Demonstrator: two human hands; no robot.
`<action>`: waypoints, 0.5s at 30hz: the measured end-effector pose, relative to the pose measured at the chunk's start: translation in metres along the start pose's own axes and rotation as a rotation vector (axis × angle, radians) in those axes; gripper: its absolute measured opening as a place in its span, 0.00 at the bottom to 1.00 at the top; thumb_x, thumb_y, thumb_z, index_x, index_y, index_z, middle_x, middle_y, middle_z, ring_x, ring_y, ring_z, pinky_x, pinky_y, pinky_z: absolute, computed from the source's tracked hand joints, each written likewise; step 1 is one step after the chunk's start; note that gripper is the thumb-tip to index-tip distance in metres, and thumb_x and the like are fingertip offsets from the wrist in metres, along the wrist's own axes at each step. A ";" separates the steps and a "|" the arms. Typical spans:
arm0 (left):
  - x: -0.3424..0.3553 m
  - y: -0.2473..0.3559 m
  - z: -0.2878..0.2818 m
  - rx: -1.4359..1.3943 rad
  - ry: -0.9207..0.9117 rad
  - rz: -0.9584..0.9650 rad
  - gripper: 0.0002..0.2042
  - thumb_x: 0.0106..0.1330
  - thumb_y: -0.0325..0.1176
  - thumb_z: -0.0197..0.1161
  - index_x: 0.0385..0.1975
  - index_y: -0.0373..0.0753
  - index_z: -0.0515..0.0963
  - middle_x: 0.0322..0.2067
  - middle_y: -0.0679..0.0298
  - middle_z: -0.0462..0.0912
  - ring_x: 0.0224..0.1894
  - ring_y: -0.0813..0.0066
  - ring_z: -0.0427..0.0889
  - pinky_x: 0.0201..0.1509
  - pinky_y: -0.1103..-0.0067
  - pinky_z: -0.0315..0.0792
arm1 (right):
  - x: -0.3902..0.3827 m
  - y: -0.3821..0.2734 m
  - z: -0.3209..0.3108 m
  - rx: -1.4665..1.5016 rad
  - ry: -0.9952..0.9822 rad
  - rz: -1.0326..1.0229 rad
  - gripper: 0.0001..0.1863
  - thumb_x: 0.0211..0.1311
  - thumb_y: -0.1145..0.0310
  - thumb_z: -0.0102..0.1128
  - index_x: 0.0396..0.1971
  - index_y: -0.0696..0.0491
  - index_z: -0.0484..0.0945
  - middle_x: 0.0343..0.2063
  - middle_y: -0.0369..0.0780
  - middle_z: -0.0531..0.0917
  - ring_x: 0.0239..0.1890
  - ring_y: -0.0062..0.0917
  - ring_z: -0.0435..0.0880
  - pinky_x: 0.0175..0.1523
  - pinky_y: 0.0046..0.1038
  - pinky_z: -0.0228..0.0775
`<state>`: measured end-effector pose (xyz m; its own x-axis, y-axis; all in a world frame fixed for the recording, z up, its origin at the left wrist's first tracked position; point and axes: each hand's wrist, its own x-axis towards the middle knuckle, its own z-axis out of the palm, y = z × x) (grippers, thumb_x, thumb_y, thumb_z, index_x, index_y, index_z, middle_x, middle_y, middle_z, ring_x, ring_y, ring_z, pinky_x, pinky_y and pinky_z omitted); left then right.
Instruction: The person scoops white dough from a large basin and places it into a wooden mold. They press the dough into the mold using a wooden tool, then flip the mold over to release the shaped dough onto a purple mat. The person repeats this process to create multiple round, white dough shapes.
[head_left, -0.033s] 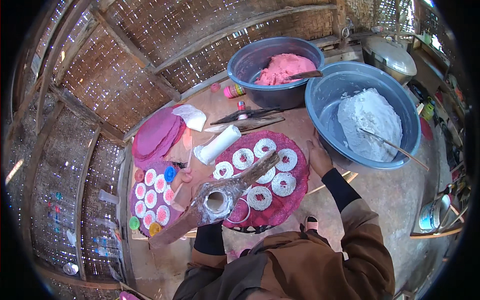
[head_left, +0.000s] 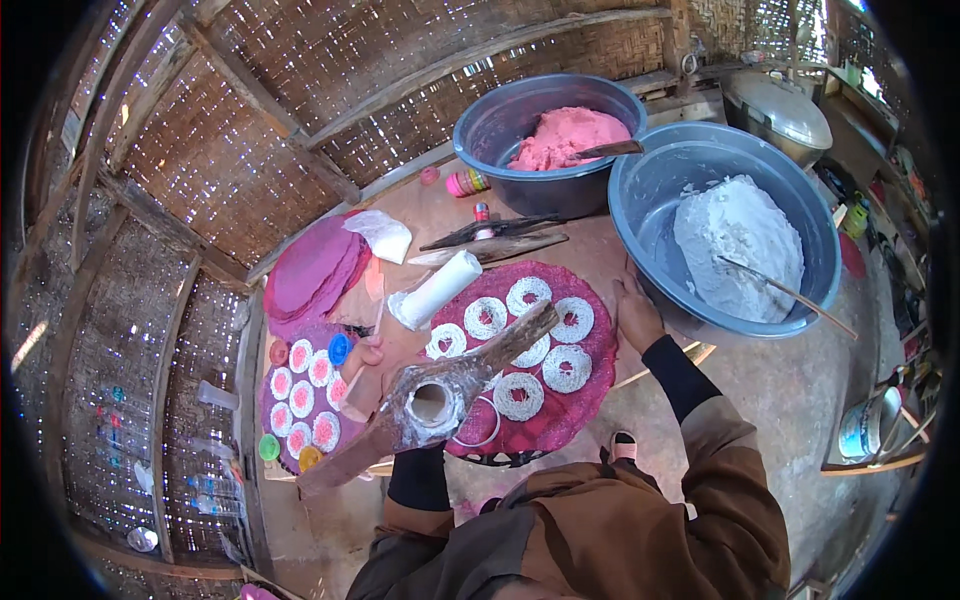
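My left hand is hidden behind a wooden press with a round white-smeared opening; only its dark-sleeved forearm shows below. My right hand rests, fingers extended, at the right edge of a red-purple mat, beside the grey tub of white paste. Several white lacy rings lie on this mat. A white cylinder lies above the press. At the left, several white discs with pink centres lie on another mat, near coloured lids.
Behind are a tub of pink dough, dark wooden sticks, stacked purple rounds and white sheeting. A covered metal pot stands back right, a bucket low right. Woven walls enclose the table.
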<state>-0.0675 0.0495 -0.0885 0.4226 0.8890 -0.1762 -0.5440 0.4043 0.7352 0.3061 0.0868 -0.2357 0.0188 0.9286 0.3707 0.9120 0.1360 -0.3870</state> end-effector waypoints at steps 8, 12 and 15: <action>-0.001 0.009 0.014 0.019 -0.046 -0.088 0.19 0.55 0.36 0.47 0.46 0.32 0.65 0.41 0.54 0.73 0.43 0.69 0.75 0.52 0.72 0.68 | -0.026 -0.043 -0.053 -0.002 0.041 0.011 0.09 0.56 0.72 0.50 0.37 0.54 0.74 0.39 0.44 0.77 0.42 0.38 0.77 0.46 0.36 0.70; 0.013 0.008 0.015 0.024 -0.090 -0.127 0.19 0.55 0.36 0.47 0.46 0.32 0.65 0.42 0.53 0.73 0.44 0.68 0.75 0.53 0.72 0.68 | -0.051 -0.045 -0.061 0.103 0.144 -0.021 0.04 0.53 0.70 0.54 0.27 0.51 0.76 0.26 0.38 0.80 0.29 0.35 0.80 0.36 0.36 0.71; 0.005 0.009 0.015 0.024 -0.081 -0.136 0.19 0.55 0.36 0.47 0.45 0.32 0.65 0.42 0.53 0.73 0.44 0.68 0.75 0.53 0.71 0.68 | -0.063 -0.051 -0.069 0.152 0.049 -0.047 0.03 0.52 0.70 0.55 0.26 0.51 0.76 0.25 0.39 0.80 0.27 0.36 0.80 0.34 0.37 0.70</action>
<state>-0.0591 0.0548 -0.0727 0.5491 0.8057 -0.2223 -0.4606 0.5137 0.7239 0.2866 -0.0026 -0.1808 0.0015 0.9024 0.4308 0.8396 0.2329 -0.4907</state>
